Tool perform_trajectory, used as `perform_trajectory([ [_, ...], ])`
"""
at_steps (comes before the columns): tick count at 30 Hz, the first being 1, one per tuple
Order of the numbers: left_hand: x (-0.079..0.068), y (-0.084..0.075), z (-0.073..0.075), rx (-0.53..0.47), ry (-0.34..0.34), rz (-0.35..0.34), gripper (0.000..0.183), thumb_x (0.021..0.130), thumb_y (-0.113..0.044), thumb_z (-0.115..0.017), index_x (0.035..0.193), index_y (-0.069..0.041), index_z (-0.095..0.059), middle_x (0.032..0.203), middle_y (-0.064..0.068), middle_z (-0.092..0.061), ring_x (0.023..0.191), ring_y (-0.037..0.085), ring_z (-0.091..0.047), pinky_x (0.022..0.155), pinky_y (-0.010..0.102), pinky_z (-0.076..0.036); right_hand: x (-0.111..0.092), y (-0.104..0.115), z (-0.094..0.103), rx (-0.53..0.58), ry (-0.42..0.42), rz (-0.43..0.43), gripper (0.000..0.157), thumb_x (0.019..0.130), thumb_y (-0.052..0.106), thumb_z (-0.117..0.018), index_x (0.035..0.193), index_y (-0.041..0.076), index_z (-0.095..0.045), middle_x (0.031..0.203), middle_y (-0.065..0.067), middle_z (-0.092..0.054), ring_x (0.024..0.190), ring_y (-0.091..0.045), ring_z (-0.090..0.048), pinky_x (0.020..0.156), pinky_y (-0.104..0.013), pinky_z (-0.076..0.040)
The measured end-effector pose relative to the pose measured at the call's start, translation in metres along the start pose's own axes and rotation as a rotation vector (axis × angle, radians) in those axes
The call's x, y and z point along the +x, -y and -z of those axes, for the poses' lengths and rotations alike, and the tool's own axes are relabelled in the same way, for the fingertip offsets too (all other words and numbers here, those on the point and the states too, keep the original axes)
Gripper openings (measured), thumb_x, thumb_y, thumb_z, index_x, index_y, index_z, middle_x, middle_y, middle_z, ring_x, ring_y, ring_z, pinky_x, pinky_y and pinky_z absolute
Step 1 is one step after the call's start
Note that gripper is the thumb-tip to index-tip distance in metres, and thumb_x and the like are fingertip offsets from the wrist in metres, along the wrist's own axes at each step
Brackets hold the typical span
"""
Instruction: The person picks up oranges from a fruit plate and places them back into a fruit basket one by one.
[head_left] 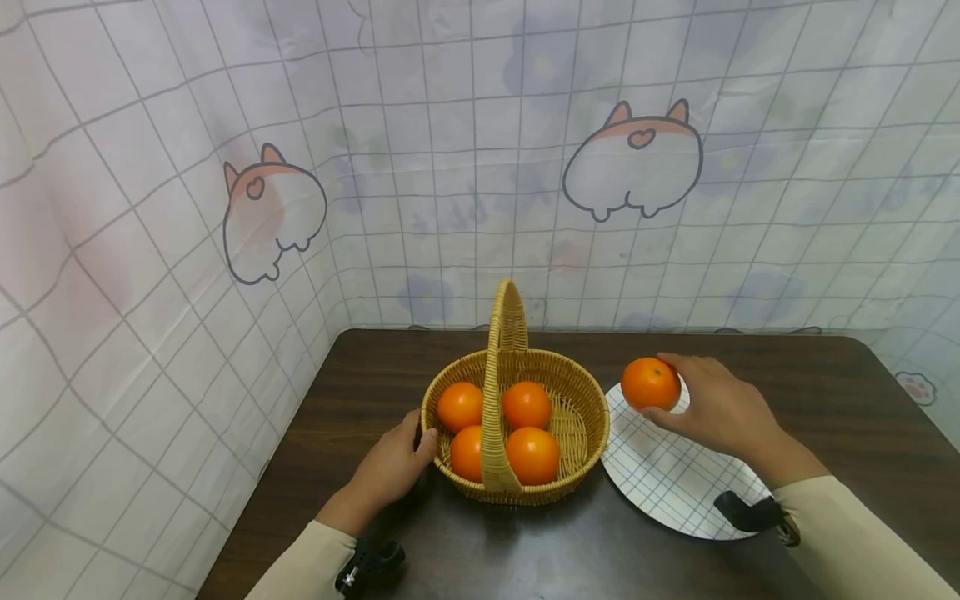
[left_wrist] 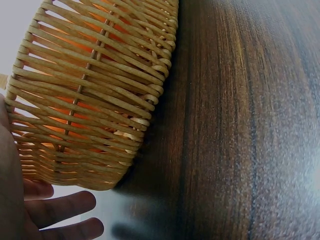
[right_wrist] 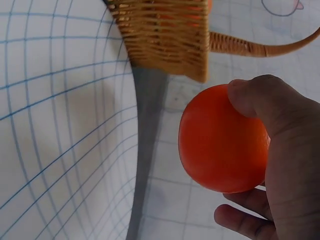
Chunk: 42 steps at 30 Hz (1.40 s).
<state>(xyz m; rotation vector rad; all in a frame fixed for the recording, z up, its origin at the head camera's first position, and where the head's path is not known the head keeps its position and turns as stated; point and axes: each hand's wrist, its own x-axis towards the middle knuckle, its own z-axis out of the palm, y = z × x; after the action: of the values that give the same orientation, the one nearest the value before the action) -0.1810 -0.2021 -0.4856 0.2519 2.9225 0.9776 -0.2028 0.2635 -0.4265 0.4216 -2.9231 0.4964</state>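
Note:
My right hand (head_left: 723,408) pinches an orange (head_left: 650,384) between thumb and fingers, over the far left part of a white plate (head_left: 675,483) with blue grid lines. In the right wrist view, that fruit shows apart from the plate's edge, the thumb on its upper side. My left hand (head_left: 393,462) rests at the left side of a woven basket (head_left: 570,367), its thumb by the rim. Fingers (left_wrist: 62,207) stretch loosely beside the wicker wall in the left wrist view. Inside the basket lie several oranges (head_left: 533,456), partly hidden by the tall arched handle (head_left: 492,408).
Both basket and plate stand on a dark wood-grain table (head_left: 330,417), the plate right of the basket. A white grid-patterned curtain (head_left: 450,208) with cartoon animal prints hangs behind the table and along the left. Black wrist mounts (head_left: 750,511) sit at the sleeves.

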Motion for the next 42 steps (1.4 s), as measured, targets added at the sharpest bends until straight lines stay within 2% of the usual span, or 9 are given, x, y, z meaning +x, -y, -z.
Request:
perform_trajectory([
  [11,0.002,-0.003,0.003,0.004,0.000,-0.028,0.055,0.109,-0.038,-0.048,0.150,-0.003,-0.043,0.133,0.012,-0.063,0.112,0.023,-0.063,0.096,0.050,-0.049,0.006,0.032,0.009,0.002,0.006,0.044,0.094,0.082,0.063,-0.078,0.150,0.006,-0.048,0.138,-0.023,-0.057,0.115,-0.041,-0.058,0.077,-0.061,-0.054],
  [20,0.003,-0.002,0.003,0.007,0.002,-0.032,0.054,0.109,-0.037,-0.048,0.150,-0.003,-0.043,0.133,0.013,-0.063,0.113,0.024,-0.063,0.097,0.051,-0.048,0.012,0.051,0.006,0.006,0.007,0.072,0.090,0.081,0.053,-0.083,0.151,0.008,-0.048,0.140,-0.019,-0.057,0.118,-0.039,-0.057,0.080,-0.061,-0.054],
  [36,0.001,0.000,-0.001,0.012,-0.007,-0.006,0.057,0.108,-0.039,-0.048,0.152,-0.003,-0.041,0.138,0.015,-0.061,0.119,0.027,-0.061,0.099,0.053,-0.047,0.016,0.072,-0.013,0.030,0.024,0.122,0.089,0.079,0.056,-0.083,0.149,0.013,-0.052,0.138,-0.013,-0.059,0.117,-0.034,-0.059,0.082,-0.057,-0.055],
  [42,-0.001,0.000,-0.001,0.000,-0.003,-0.005,0.057,0.109,-0.040,-0.047,0.153,-0.004,-0.041,0.138,0.013,-0.061,0.117,0.025,-0.062,0.099,0.051,-0.047,0.014,0.072,-0.016,0.032,0.020,0.172,0.083,0.081,0.056,-0.082,0.147,0.015,-0.055,0.135,-0.010,-0.061,0.119,-0.033,-0.059,0.083,-0.057,-0.055],
])
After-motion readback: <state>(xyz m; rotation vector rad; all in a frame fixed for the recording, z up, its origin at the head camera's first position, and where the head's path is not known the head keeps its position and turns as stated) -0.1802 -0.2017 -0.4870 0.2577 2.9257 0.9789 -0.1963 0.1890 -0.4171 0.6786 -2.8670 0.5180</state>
